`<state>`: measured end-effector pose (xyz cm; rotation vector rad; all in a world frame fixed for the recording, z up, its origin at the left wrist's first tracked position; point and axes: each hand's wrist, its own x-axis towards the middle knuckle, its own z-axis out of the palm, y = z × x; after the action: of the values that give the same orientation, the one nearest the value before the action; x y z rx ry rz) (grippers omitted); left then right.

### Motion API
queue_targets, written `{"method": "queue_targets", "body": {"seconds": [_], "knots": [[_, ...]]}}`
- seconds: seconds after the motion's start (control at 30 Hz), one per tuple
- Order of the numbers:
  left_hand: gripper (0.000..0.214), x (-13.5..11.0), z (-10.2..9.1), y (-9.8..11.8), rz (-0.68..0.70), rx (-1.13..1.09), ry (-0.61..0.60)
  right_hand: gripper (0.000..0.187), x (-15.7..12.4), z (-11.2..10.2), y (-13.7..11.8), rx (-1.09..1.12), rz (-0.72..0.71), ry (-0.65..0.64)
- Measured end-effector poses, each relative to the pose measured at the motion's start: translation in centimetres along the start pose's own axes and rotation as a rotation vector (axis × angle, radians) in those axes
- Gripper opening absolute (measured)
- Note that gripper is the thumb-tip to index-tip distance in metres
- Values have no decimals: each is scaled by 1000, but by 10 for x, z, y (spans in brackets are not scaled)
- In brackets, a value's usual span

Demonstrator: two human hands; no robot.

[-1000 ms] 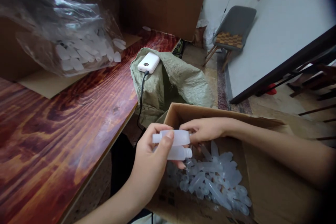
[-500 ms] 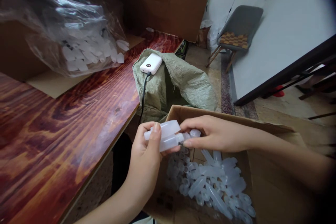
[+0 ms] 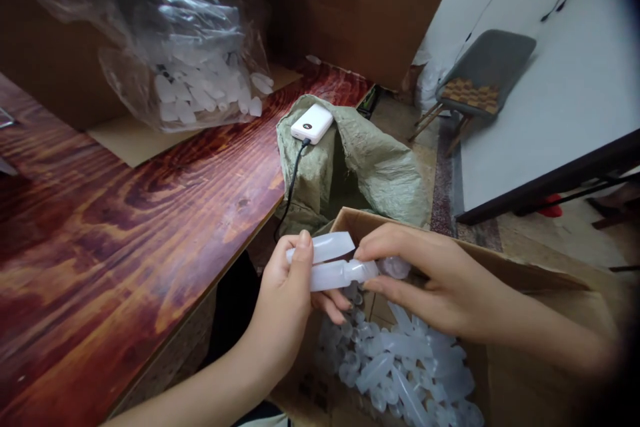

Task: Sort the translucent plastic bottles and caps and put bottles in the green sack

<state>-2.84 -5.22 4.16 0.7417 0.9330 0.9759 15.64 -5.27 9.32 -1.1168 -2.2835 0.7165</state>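
My left hand [image 3: 285,290] is closed around two translucent white plastic tubes, one above the other. The upper tube [image 3: 334,245] has a flat, flared end pointing right. On the neck of the lower tube [image 3: 329,276] sits a clear cap [image 3: 362,271], pinched between the thumb and forefinger of my right hand [image 3: 430,267]. Another clear rounded piece [image 3: 396,267], seemingly a cap, shows inside my right hand, partly hidden by the fingers. Both hands are above an open cardboard box [image 3: 350,216] holding a heap of similar tubes and caps [image 3: 400,360].
A wooden table [image 3: 200,213] runs along the left, carrying a big cardboard box with a clear bag [image 3: 200,73] of white pieces. A white power bank [image 3: 313,124] with a black cable rests on a green woven sack [image 3: 390,160]. Behind stands a grey chair [image 3: 505,60].
My right hand has brought the cap onto the lower tube's neck, which was partly bare before. The view has shifted a little, so the surroundings appear farther right.
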Motion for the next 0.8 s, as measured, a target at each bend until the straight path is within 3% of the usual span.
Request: {"method": "queue_targets", "body": {"seconds": [0.17, 0.4, 0.5, 0.7, 0.8], "knots": [[38, 0, -2, 1, -36, 1, -18, 22, -3, 4, 0, -97, -209, -22], [39, -1, -1, 1, -49, -26, -60, 42, -17, 8, 6, -352, -301, 42], [37, -4, -1, 0, -22, -35, -71, 35, -17, 7, 3, -279, -223, 9], [34, -5, -4, -2, 19, 3, -63, 18, -6, 9, -8, -121, 87, -96], [33, -5, -5, -4, 28, 3, -66, 26, -2, 10, -8, -59, 210, -155]]}}
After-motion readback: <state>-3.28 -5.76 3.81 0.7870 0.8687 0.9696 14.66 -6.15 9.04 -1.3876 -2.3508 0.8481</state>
